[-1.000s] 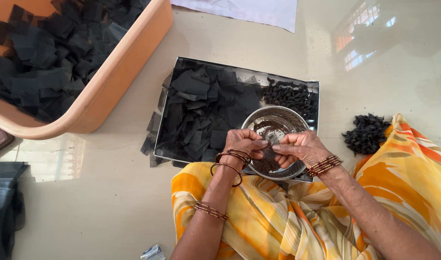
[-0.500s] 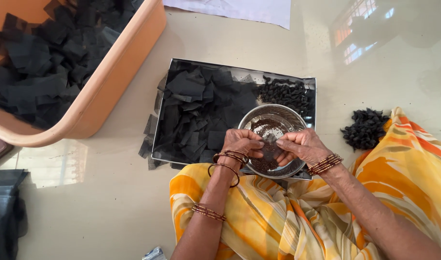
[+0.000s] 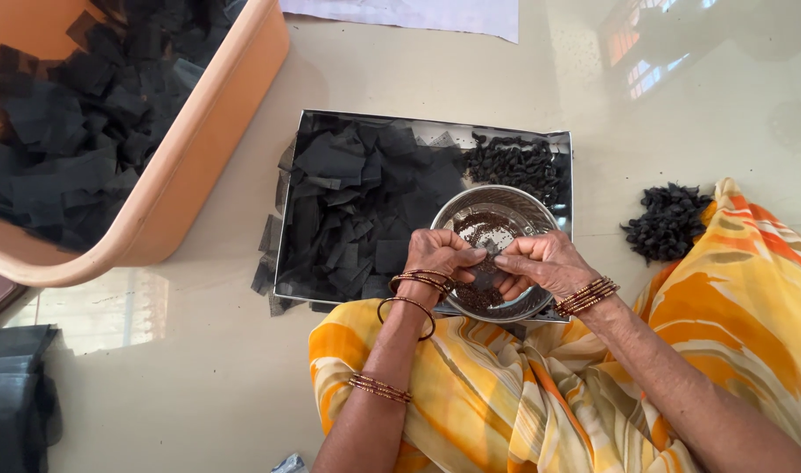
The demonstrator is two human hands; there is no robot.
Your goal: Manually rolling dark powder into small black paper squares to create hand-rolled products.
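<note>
Person sits on the floor, both hands over a steel bowl that rests on the near right corner of a metal tray. Left hand and right hand meet fingertip to fingertip, fingers pinched nearly closed on a small dark square held just above the bowl's dark granular filling; how tightly it is gripped I cannot tell, fingers hide most of it. Tray holds loose black squares on the left and a heap of finished dark rolls at the far right. A second pile lies on the floor beside the orange-yellow cloth. Big orange tub of more black squares sits well left. Risks, judged: the piece is thin and could tear or slip from the pinch; filling could spill outside the bowl if the hands drift; bangles hang near the rim and might knock the bowl, which overhangs the tray edge slightly.
</note>
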